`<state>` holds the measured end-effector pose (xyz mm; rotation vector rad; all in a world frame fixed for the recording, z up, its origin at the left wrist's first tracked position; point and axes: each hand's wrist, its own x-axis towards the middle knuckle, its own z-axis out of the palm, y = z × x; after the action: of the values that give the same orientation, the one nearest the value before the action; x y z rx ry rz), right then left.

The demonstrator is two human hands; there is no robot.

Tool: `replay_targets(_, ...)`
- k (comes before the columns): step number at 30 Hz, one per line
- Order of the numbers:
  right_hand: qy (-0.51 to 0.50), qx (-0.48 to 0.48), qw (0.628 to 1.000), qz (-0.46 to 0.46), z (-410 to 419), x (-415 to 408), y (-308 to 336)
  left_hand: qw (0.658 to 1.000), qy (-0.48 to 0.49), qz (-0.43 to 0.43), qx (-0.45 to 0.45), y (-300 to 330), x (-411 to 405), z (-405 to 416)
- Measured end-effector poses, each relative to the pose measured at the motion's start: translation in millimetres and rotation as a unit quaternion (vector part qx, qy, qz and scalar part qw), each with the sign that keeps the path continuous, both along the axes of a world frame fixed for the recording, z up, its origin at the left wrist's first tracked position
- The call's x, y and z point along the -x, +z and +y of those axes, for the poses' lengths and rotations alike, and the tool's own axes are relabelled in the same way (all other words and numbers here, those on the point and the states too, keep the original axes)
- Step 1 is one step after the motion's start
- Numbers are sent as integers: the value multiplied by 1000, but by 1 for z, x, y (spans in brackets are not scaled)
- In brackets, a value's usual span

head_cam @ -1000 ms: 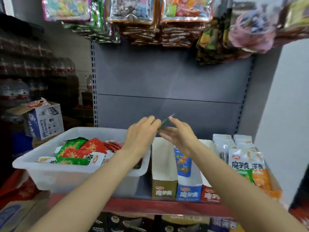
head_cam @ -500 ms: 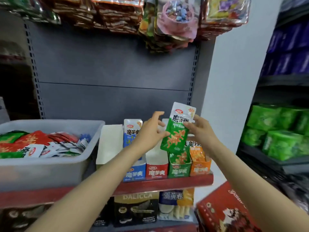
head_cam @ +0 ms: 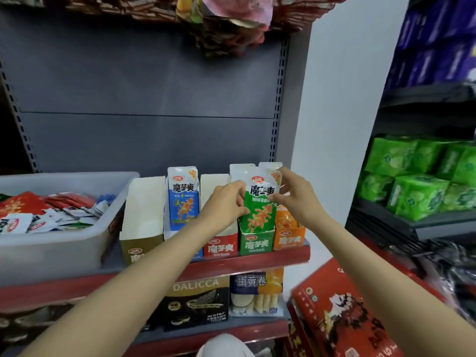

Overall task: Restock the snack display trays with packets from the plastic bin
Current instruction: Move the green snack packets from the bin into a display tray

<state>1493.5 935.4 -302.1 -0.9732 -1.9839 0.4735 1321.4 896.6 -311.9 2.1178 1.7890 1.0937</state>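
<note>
Two bare hands at centre frame pinch a green packet, its lower end inside the green tray: left hand on its left edge, right hand closed on its top right corner. At left, the plastic bin holds mixed packets.

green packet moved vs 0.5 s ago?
Yes. The green packet has dropped toward the green tray; its bottom now sits inside, both hands on it.

5 trays, 1 bin
</note>
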Motion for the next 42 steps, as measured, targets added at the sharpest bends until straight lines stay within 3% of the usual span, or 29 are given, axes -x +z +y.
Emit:
replay_targets(5,-10,-55,994,-94,0,5,-11,996,-1,-50,-70,8,-3,-3)
replay_targets(11,-67,-120,974,-180,1,8,-23,997,26,56,-42,2,-1,-6)
replay_targets(15,-64,-104,978,-167,-4,13,-14,994,43,91,-44,4,4,-11)
replay_targets(20,-47,-167,977,-127,-22,42,7,995,56,39,-70,11,35,-25)
replay_targets(28,92,-137,973,-163,-48,159,16,983,158,48,-74,17,131,-64)
replay_targets(34,166,-97,952,-238,-64,259,14,966,244,91,1,13,241,-101)
replay_targets(38,195,-55,914,-352,-62,305,14,962,207,143,104,16,290,-119)
replay_targets(42,240,10,865,-440,-65,328,24,938,191,171,235,15,318,-125)
